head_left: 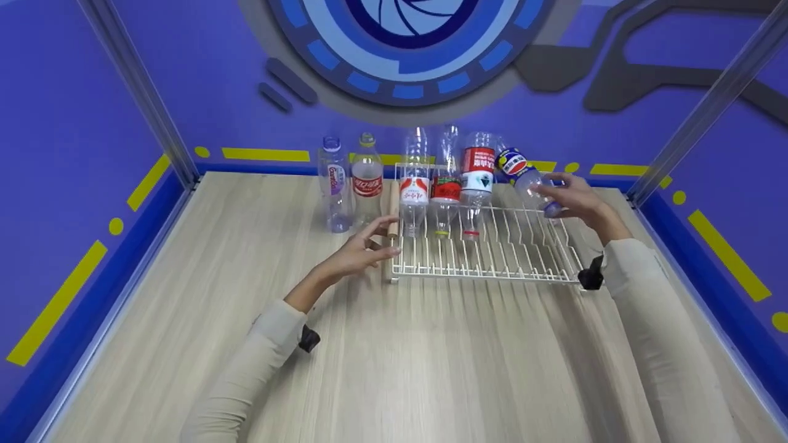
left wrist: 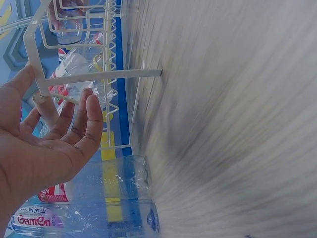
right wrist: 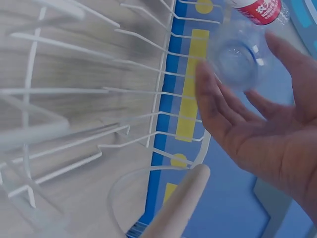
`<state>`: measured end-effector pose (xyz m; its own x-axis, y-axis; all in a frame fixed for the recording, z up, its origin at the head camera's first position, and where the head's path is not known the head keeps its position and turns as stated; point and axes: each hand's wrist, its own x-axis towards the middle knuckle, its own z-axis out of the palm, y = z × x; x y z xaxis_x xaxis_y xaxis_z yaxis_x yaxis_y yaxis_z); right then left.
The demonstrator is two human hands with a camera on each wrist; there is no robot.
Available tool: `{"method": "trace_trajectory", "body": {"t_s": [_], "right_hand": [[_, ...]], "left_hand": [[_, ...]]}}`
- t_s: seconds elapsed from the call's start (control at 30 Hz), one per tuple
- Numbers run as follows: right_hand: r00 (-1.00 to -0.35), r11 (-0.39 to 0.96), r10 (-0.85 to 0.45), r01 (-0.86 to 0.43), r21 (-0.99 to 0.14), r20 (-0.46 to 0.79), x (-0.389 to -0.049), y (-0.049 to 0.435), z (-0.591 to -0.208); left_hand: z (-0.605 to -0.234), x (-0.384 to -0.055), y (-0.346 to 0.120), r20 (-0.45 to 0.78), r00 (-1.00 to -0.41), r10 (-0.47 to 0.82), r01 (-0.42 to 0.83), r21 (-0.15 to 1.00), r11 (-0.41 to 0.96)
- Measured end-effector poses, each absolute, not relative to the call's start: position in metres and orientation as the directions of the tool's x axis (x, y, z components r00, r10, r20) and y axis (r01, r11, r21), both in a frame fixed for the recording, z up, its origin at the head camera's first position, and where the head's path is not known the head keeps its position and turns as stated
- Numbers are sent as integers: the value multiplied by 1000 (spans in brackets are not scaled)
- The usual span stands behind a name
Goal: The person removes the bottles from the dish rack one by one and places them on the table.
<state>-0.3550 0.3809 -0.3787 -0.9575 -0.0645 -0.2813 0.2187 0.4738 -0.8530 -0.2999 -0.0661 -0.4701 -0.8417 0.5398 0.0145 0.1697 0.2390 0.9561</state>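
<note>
My right hand (head_left: 572, 198) holds a clear plastic bottle (head_left: 528, 184) with a blue, red and white label, tilted over the right back part of a white wire rack (head_left: 492, 271). In the right wrist view, the thumb and fingers lie on either side of this bottle's round end (right wrist: 235, 64). At the rack's left side, my left hand (head_left: 357, 252) has its thumb and fingertips at the wooden handle (head_left: 394, 212) and the white frame. Leaning in the rack are a white-and-red-labelled bottle (head_left: 414, 191), a red-labelled bottle (head_left: 446, 189) and a red-and-white-labelled bottle (head_left: 478, 172).
Left of the rack, a purple-tinted bottle (head_left: 335, 184) and a red-labelled bottle with a yellow cap (head_left: 367, 184) stand upright on the wood-grain table (head_left: 431, 369). Blue patterned panels (head_left: 215, 80) enclose the back and sides. A second wooden handle (right wrist: 183, 198) marks the rack's right side.
</note>
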Motion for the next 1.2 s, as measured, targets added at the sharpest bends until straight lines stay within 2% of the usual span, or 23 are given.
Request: {"method": "trace_trajectory", "body": {"t_s": [0.13,0.27,0.47,0.6,0.77,0.9,1.07,1.2], "right_hand": [[-977,232,70,213,-949,-202,-350,379,-372],[-968,-12,205,144,-989,-144,-346,376,-369],[-914,-354,370,26,-935,-165,-348,379,-375],[-893,-493,420,-74,-867,-163,-347,381,-376],[-909,-545,415,-208,-812,-45,-340,373,-373],[-925,-527,372,-280,-803,79,-332,360,-376],[-953,-486,234,-286,-826,193,-319,346,-382],[-972,-399,50,-230,-887,230,-310,336,-385]], "left_hand": [[-469,-300,-66,17,-841,540,172,956,238],[-469,-299,-68,14,-841,540,169,956,238],[-472,-298,-71,10,-835,550,172,955,243],[-474,-300,-69,23,-826,563,187,954,235],[-473,-302,-68,37,-831,555,197,953,230],[-473,-301,-68,21,-830,557,176,958,227],[-472,-300,-68,16,-833,553,168,960,226],[-473,-300,-67,13,-839,544,169,956,239]]}}
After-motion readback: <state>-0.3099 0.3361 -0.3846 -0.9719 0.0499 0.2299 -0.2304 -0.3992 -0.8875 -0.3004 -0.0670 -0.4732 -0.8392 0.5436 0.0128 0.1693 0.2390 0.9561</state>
